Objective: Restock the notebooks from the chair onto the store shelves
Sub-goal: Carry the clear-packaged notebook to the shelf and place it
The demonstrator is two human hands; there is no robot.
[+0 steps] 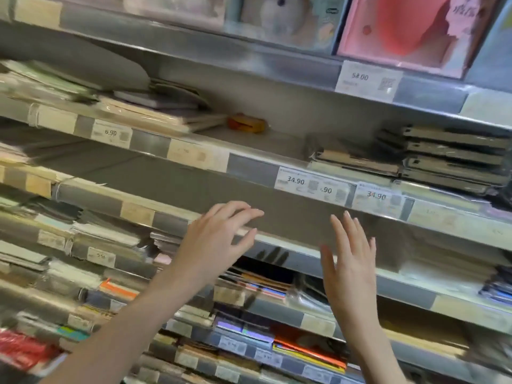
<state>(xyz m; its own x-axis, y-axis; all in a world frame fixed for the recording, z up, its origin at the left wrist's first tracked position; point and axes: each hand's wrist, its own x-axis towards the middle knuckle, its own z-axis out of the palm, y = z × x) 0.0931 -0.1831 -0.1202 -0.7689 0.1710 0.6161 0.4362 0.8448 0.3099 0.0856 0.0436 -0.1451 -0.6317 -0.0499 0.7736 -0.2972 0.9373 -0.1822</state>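
Both hands are raised empty before the store shelves (249,164), the left hand (219,239) and right hand (350,261) with fingers spread wide. Notebooks lie flat in stacks (454,159) behind price tags (314,185), so each pile fronts its label; the chair is out of view.

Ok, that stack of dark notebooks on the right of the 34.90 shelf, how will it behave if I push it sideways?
The dark notebook stack looks stiff-covered and squarely piled, so it probably slides as a block. The glossy wrap suggests upper ones may slip. Probably heavy.
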